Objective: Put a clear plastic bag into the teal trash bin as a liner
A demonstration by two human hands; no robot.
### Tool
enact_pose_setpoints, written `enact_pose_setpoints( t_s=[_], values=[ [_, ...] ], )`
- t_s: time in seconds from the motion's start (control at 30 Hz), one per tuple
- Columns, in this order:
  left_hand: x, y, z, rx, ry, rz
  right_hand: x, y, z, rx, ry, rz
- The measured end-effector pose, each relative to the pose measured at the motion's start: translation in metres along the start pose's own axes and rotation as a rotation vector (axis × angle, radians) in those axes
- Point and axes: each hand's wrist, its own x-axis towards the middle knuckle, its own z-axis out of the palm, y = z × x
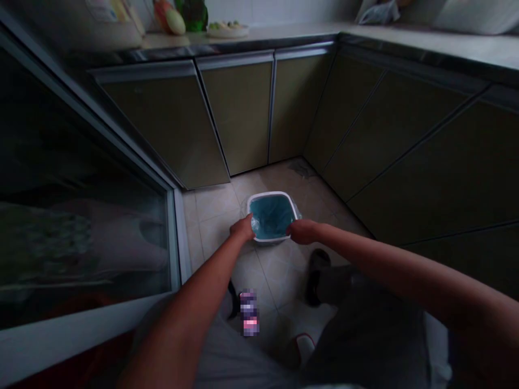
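No words or numbers can be read here. The white bin (270, 193) shows no writing that I can read. Near the bottom middle of the picture, a small block of purple and pink squares (248, 312) sits by the grey cloth (227, 356). It is too blurred to read, so I can't tell what it says.

A pixelated patch (248, 312) at 6 o'clock, too blurred to read, your left hand (242, 227) with fingertips out of sight past the rim of the white bin (270, 194), produce (172, 16) and a plastic bag (379, 13) cut off at 12 and 1 o'clock
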Motion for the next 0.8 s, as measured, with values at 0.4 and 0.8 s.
enact_pose_setpoints(
  t_s=[0.4, 0.8],
  values=[
    [-0.057, -0.025, 0.017, -0.35, 0.152, 0.197, -0.067, -0.031, 0.016, 0.001, 0.007, -0.072],
    [-0.07, -0.012, -0.044, -0.869, 0.555, 0.329, -0.056, 0.013, -0.054, 0.105, 0.403, 0.044]
  ],
)
